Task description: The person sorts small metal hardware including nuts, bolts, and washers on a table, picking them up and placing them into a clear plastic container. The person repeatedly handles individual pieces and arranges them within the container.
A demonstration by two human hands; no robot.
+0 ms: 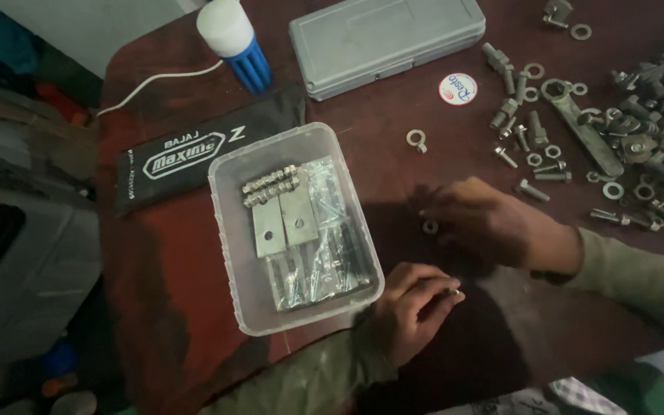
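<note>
Dark red-brown worktop (393, 146): left hand (413, 303) pinches small metal nut (453, 292) beside clear plastic tub (228, 230) w/ sorted bolts; right hand (486, 223), fingers loosely curled, empty, reaches loose steel nut (429, 227)

Both hands (416, 307) are bare, with olive-green long sleeves (639, 277) reaching the wrists.

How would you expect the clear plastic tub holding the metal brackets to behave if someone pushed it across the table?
The clear plastic tub is probably heavy for its size, loaded with metal brackets and bolts. It would likely slide, not tip, being low and wide. Its thin walls may flex.
</note>
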